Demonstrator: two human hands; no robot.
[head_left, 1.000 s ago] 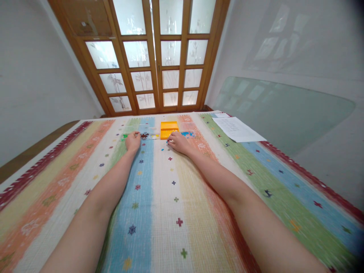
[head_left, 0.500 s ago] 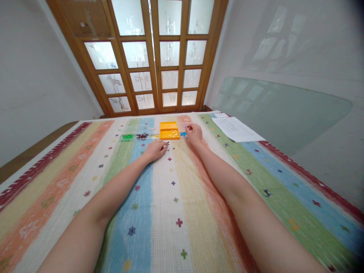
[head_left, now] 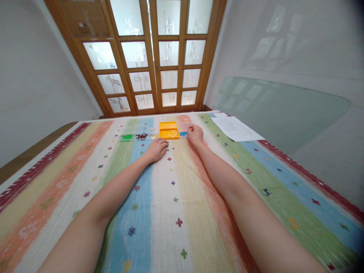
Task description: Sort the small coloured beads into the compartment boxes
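My right hand (head_left: 195, 134) is raised just to the right of a clear tray of small blue pieces (head_left: 183, 134). Its thumb and fingertips are pinched together; whatever may be between them is too small to make out. My left hand (head_left: 157, 149) rests on the cloth, its fingers stretched out towards the front of an open yellow box (head_left: 169, 125). Small white pieces (head_left: 173, 133) lie in the near half of that box. By the left fingertips is a small dark spot, either a piece or part of the print.
Left of the box are clear trays with green pieces (head_left: 127, 137), dark red pieces (head_left: 141, 136) and yellow pieces (head_left: 154, 135). A small dark bit (head_left: 173, 148) lies on the striped tablecloth (head_left: 167, 212). Paper sheets (head_left: 236, 129) are at the right; wood-framed glass doors (head_left: 153, 68) stand behind.
My right hand has shifted slightly to the right, and the bit of blue at its fingertips no longer shows. My left fingers have straightened and moved slightly forward.
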